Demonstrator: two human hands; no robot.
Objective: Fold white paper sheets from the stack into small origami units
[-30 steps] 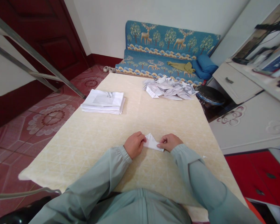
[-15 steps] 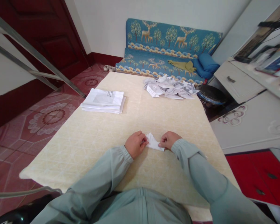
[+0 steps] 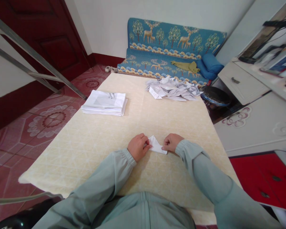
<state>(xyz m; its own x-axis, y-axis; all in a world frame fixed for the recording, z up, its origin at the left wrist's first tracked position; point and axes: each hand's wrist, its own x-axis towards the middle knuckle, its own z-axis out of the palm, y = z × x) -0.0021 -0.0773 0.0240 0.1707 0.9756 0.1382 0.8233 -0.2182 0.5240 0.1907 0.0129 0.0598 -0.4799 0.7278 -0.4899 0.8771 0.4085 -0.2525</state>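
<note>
Between my hands is a small folded piece of paper [image 3: 156,145], white with printed lines and a pointed top. My left hand [image 3: 138,147] pinches its left end between thumb and fingers. At the right corner, my right hand [image 3: 172,142] grips the paper with thumb and forefinger. The paper is low over the cream tablecloth [image 3: 105,140]; whether it touches the cloth I cannot tell. The fingertips hide both of its ends.
A stack of white paper sheets [image 3: 104,103] lies at the table's far left. A pile of folded paper pieces [image 3: 173,89] covers the far right. Behind stands a blue patterned sofa [image 3: 157,57]; a white cabinet [image 3: 257,127] is on the right, a metal frame [image 3: 38,60] on the left.
Both hands keep the same hold on the folded paper. The whole view has shifted very slightly; nothing else visibly differs.
</note>
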